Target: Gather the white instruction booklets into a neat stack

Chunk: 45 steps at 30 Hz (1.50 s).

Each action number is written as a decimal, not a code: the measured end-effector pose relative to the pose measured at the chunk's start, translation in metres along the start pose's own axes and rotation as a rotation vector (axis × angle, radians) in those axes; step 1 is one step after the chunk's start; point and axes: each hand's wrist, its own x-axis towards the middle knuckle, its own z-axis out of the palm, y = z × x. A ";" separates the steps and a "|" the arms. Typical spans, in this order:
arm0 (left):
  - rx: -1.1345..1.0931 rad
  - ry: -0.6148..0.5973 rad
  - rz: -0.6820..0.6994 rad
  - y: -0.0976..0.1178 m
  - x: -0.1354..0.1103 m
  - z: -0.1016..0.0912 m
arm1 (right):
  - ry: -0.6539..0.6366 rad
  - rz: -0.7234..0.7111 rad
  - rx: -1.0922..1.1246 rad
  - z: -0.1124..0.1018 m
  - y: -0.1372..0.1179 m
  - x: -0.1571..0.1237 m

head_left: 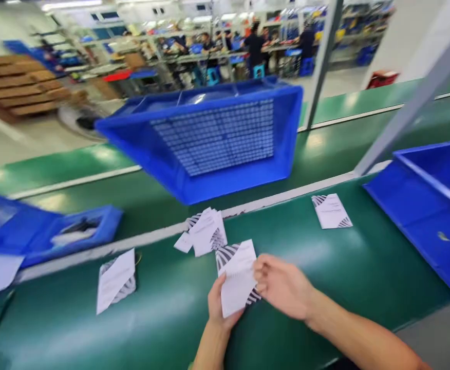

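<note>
In the head view, my left hand (221, 303) grips a white printed leaflet (237, 280) with black-and-white striped corners, the thumb lying over its left edge. At the leaflet's right edge is my right hand (281, 285), its fingers curled closed; motion blur hides whether they pinch anything. Just beyond the held leaflet lies a small overlapping pile of similar leaflets (205, 234). Another striped leaflet (117, 280) rests to the left, and a further single leaflet (331, 211) lies to the right. All are on the green work surface (163, 318).
A blue crate (225, 190) with a grid base stands tilted behind the pile. Blue bins (413, 205) flank the right side, and a blue tray (109, 221) with dark and white items sits left. A metal post (406, 97) rises at right. People work at distant benches.
</note>
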 end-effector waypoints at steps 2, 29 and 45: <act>-0.036 0.078 0.056 0.000 -0.009 -0.001 | 0.142 0.020 0.074 -0.018 -0.008 0.005; 0.037 0.072 0.023 -0.002 0.003 0.018 | 0.016 0.017 -0.035 -0.065 -0.012 0.004; 0.069 0.149 -0.135 -0.011 -0.002 0.011 | 0.368 -0.390 -0.941 -0.083 -0.007 0.011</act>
